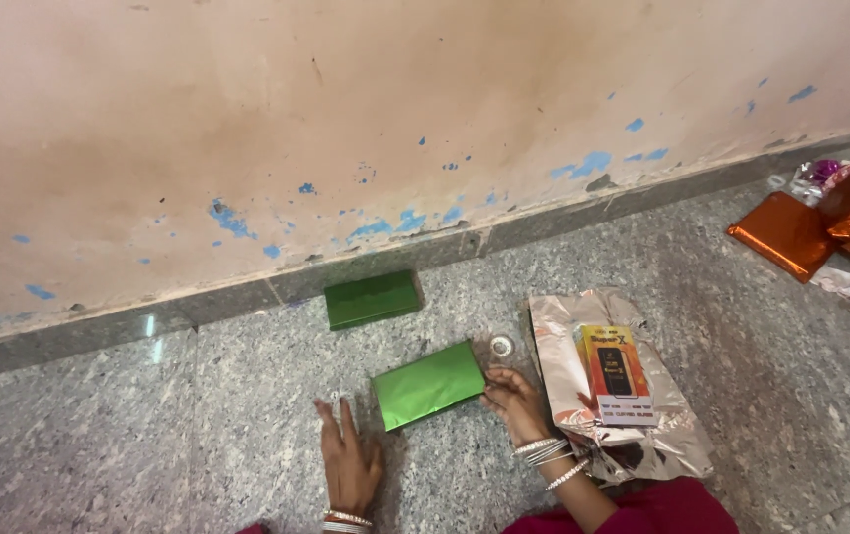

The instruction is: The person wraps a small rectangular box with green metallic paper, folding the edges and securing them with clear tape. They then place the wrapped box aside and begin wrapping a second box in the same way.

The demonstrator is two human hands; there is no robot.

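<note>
Your left hand lies flat on the stone floor, palm down, fingers stretched out and close together, holding nothing; bangles at the wrist. It sits just left of the green wrapped box, close to its lower left corner but apart from it

That box lies flat on the floor between your two hands, tilted so its right end sits higher in the view. A second green box sits further back, right against the dark skirting at the foot of the wall, well apart from both hands

Your right hand is at the right end of the nearer box, fingers curled with the tips touching its edge; can't tell if it's pinching the paper or just pressing on it. Bangles on this wrist too

A small tape roll lies just above the right hand, beside the box's top right corner

Right of that, a crinkled silver sheet is spread on the floor with a small orange and yellow carton lying on it

Far right, orange wrapping paper in a loose heap near the wall
</note>
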